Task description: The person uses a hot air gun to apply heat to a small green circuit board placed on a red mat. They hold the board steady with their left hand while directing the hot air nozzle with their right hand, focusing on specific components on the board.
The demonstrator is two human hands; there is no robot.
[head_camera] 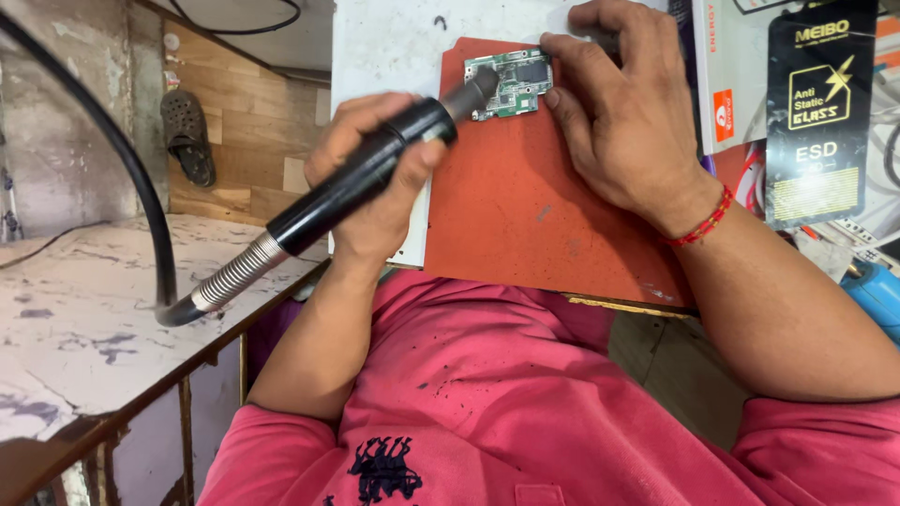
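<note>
My left hand (370, 192) grips a black hot-air handpiece (361, 178) whose metal nozzle points at a small green circuit board (520, 82). The board lies at the far end of an orange work mat (525, 206). My right hand (623, 108) rests on the mat beside the board, fingers touching its right edge and holding a thin tool that is mostly hidden. A red thread bracelet (701, 225) circles my right wrist.
A black hose (141, 187) with a metal spring collar runs from the handpiece to the left over a marbled counter (84, 319). Dark and white packages (816, 112) stand at the right. A blue tool (877, 290) lies at the right edge. A sandal (187, 136) lies on the wooden floor.
</note>
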